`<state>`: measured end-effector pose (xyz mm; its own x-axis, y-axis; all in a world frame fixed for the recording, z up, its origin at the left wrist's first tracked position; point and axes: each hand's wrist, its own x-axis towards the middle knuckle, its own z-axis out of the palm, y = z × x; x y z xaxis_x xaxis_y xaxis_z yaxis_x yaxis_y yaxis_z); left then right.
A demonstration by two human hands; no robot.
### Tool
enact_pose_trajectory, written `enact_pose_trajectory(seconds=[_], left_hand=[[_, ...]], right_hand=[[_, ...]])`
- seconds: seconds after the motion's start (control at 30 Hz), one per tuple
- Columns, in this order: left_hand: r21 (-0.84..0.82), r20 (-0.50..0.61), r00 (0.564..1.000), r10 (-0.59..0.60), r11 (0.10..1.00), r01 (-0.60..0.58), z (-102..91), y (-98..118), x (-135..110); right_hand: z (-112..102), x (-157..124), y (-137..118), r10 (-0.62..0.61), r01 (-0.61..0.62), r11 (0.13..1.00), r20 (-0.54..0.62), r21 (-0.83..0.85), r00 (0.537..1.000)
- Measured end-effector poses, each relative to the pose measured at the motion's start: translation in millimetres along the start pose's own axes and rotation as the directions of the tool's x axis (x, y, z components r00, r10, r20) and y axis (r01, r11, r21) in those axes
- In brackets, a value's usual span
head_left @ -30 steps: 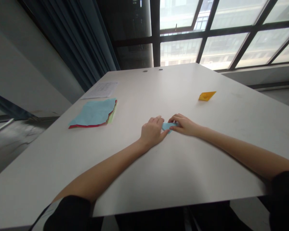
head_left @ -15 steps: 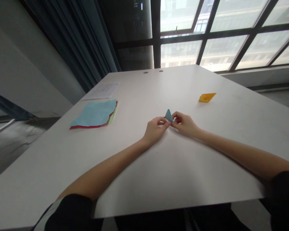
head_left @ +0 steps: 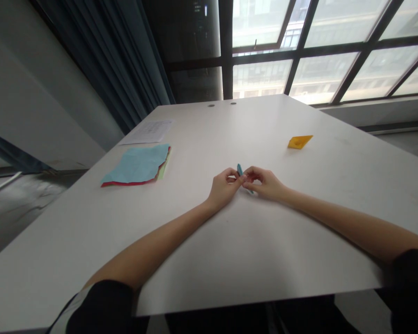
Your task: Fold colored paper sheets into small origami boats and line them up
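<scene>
A small folded blue paper piece (head_left: pixel 240 170) stands on edge between my two hands at the middle of the white table (head_left: pixel 230 241). My left hand (head_left: pixel 224 187) pinches it from the left with curled fingers. My right hand (head_left: pixel 264 182) pinches it from the right, fingers closed round its lower part. Most of the paper is hidden by my fingers; only a thin blue edge shows.
A stack of coloured paper sheets (head_left: pixel 137 165), blue on top, lies at the left. Beyond it is a white printed sheet (head_left: pixel 148 131). A folded orange paper piece (head_left: pixel 299 141) rests at the right. Windows and a dark curtain stand behind the table's far edge.
The blue paper lay flat under my pressing hands, then was lifted as a triangle. Now it is turned edge-on and pinched closer between both hands.
</scene>
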<state>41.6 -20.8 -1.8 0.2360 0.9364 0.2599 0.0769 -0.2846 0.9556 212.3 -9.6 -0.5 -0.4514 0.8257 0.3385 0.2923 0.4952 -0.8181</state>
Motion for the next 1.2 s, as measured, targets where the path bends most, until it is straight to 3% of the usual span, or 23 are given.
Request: enact_pose_trajectory(seconds=[0.2,0.57,0.8,1.03,1.2], left_hand=[[0.023,-0.040,0.999,-0.004,1.000,0.005,-0.6,-2,1],[0.050,-0.036,0.998,0.059,0.997,-0.058,-3.2,-9,3],[-0.094,-0.037,0.999,-0.007,0.996,0.003,-6.0,-10,9],[-0.268,-0.010,0.986,-0.168,0.950,0.159,-3.7,0,8],[-0.139,0.014,0.994,-0.105,0.985,0.106,-3.2,-4,6]], right_hand=[[1,3,5,0.099,-0.092,0.971,-0.019,0.223,0.995],[-1,7,5,0.222,-0.166,0.809,-0.032,0.563,0.974],[-2,9,0,0.354,-0.238,0.686,-0.030,0.688,0.935],[-1,7,8,0.357,-0.235,0.715,-0.055,0.658,0.933],[0,7,14,0.361,-0.230,0.776,-0.115,0.587,0.925]])
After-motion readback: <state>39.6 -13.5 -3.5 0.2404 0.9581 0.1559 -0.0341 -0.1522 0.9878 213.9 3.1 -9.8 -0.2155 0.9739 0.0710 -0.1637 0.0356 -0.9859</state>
